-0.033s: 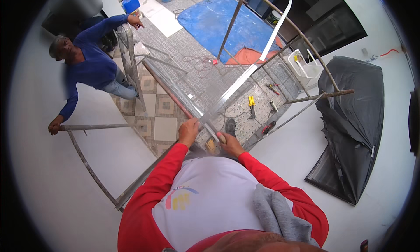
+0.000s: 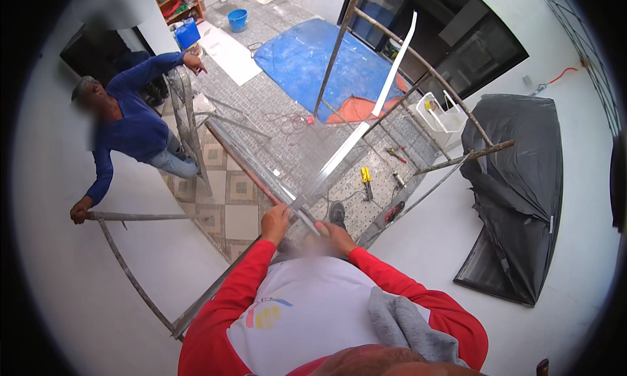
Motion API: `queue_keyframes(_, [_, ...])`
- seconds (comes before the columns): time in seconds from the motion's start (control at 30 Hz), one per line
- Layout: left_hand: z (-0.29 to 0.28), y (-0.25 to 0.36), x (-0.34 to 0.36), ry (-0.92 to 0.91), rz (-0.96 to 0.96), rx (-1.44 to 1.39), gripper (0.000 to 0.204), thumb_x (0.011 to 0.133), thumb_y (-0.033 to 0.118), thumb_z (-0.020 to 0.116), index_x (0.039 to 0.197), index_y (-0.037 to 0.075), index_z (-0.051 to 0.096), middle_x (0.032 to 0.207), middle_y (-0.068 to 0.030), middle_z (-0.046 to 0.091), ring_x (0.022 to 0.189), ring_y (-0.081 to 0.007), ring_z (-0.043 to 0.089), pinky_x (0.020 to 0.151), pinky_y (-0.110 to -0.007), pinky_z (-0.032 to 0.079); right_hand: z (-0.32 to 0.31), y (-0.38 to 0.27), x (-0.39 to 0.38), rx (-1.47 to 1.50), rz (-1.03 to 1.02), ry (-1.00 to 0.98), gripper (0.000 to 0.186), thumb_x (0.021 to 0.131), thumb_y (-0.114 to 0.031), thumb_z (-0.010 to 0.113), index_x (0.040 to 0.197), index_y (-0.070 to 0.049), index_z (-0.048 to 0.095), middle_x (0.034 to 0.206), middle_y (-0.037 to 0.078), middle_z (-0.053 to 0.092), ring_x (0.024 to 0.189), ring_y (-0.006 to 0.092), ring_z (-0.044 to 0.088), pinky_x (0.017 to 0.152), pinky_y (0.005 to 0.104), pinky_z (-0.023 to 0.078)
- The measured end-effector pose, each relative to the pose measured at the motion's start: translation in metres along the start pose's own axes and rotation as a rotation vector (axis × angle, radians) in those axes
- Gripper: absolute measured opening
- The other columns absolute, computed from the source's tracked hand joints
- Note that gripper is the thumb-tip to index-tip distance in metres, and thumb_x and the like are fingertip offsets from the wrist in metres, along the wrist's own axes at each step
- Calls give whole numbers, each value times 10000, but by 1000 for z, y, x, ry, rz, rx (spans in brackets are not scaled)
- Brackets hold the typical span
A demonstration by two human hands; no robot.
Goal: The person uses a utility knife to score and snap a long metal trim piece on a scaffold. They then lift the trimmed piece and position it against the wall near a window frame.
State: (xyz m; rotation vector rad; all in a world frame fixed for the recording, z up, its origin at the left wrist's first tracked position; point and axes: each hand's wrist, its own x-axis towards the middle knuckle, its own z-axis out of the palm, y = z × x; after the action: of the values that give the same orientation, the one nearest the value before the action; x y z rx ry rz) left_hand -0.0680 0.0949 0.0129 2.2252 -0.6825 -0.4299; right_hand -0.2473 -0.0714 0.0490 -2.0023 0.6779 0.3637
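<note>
A long, thin white metal strip [image 2: 343, 150] slants from near my hands toward the far right, over the floor. My left hand [image 2: 275, 224] is closed beside its near end; its fingertips are at the metal, though exactly what they grip is hard to make out. My right hand [image 2: 336, 237] is closed on a short greyish metal piece [image 2: 307, 219], which meets the long strip near my left hand. Whether the two are one bent piece, I cannot tell. A reddish-brown scaffold bar [image 2: 245, 163], with metal strips along it, runs away to the left of my hands.
A person in blue [image 2: 138, 118] stands at left, hands on scaffold frames. Rusty scaffold tubing [image 2: 464, 101] rises at right. Yellow-handled pliers [image 2: 367, 180] lie on a perforated platform [image 2: 346, 203]. Beyond are a blue tarp [image 2: 307, 62], a white bin [image 2: 444, 118] and black sheeting [image 2: 516, 167].
The view has shifted slightly, with more of the far floor showing. My hands and the metal sit a little lower and further left in the picture. Both hands keep their closed hold.
</note>
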Motion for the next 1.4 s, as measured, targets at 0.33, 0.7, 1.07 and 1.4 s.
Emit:
queue_keyframes(0.33, [-8, -4, 14, -32, 19, 62, 214, 902, 269, 655, 977, 76, 710, 885, -236, 691, 872, -461, 661, 756, -557, 511, -9, 1, 35, -158, -74, -112, 563, 935, -341, 670, 1430, -103, 546, 1246, 261, 661, 1169, 408, 636, 984, 457, 487])
queue_keyframes(0.7, [-14, 0, 13, -69, 3, 73, 277, 896, 270, 664, 1080, 73, 725, 948, -226, 718, 914, -435, 682, 787, -516, 538, -2, 2, 37, -139, -119, -91, 559, 913, -341, 700, 1385, -65, 581, 1060, 240, 712, 968, 371, 701, 842, 448, 522])
queue_keyframes(1.07, [-10, -6, 15, -104, 64, 43, 294, 875, 255, 668, 1070, 41, 719, 989, -236, 713, 960, -426, 678, 832, -499, 531, -1, 5, 33, -176, -164, -43, 579, 898, -347, 718, 1370, -39, 586, 1122, 282, 687, 1037, 428, 668, 894, 479, 504])
queue_keyframes(1.4, [-1, -10, 39, -130, 169, -153, 293, 880, 121, 622, 1127, -15, 701, 1080, -237, 692, 1048, -407, 655, 927, -455, 518, -7, -3, 27, -87, -226, 37, 488, 882, -271, 747, 1250, 28, 631, 1096, 263, 684, 1023, 419, 658, 885, 465, 504])
